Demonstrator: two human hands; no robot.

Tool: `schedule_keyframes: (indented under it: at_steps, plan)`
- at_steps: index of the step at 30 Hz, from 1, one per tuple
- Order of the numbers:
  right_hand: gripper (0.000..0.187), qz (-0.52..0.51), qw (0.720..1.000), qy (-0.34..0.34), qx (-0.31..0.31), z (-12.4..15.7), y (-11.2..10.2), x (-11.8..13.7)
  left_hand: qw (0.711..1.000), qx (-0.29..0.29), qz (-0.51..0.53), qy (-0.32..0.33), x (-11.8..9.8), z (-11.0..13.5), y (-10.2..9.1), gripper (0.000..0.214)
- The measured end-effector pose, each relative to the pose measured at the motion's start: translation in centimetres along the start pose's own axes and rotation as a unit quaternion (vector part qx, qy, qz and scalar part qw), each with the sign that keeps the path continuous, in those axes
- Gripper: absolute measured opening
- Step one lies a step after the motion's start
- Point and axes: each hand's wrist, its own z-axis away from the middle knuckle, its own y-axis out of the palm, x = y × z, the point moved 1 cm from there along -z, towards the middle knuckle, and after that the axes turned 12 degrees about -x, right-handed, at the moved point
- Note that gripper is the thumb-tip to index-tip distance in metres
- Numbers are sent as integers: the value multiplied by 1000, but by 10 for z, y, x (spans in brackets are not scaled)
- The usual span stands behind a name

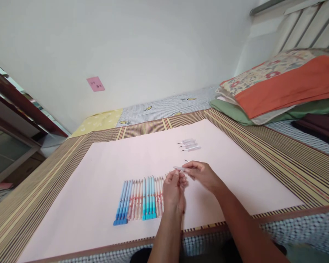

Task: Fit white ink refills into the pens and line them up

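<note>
My left hand (174,190) and my right hand (203,174) meet over a pale pink sheet (104,171). Both pinch a small pale pen part (179,168) between them, fingers closed. A tiny dark tip (185,160) lies just beyond the hands. To the left of my left hand lies a neat row of pens (138,199), several blue and several pink-and-white, side by side. Farther away, three clear pen parts with dark tips (188,144) lie in a short stack on the sheet.
The pink sheet rests on a striped woven mat (290,160) laid over a bed. Folded orange, floral and green bedding (285,87) is piled at the right. A white wall with a pink note (95,84) stands behind; dark furniture (13,120) is at the left.
</note>
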Motion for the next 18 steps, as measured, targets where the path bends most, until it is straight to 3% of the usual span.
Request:
schedule_keyframes:
  at_steps: [3,9,14,18]
  plan:
    - [34,-52,998,34,13,4,16,-3,996,-12,-17,82,-2,-6,-5,29]
    - [39,-110,991,69,20,7,33,-10,983,-1,-105,152,-9,-9,-8,34]
    - [39,-288,940,179,33,8,41,-16,954,29,-209,212,-17,0,-5,25]
    - [40,-319,919,229,25,7,41,-18,953,26,-223,201,-18,0,-6,27]
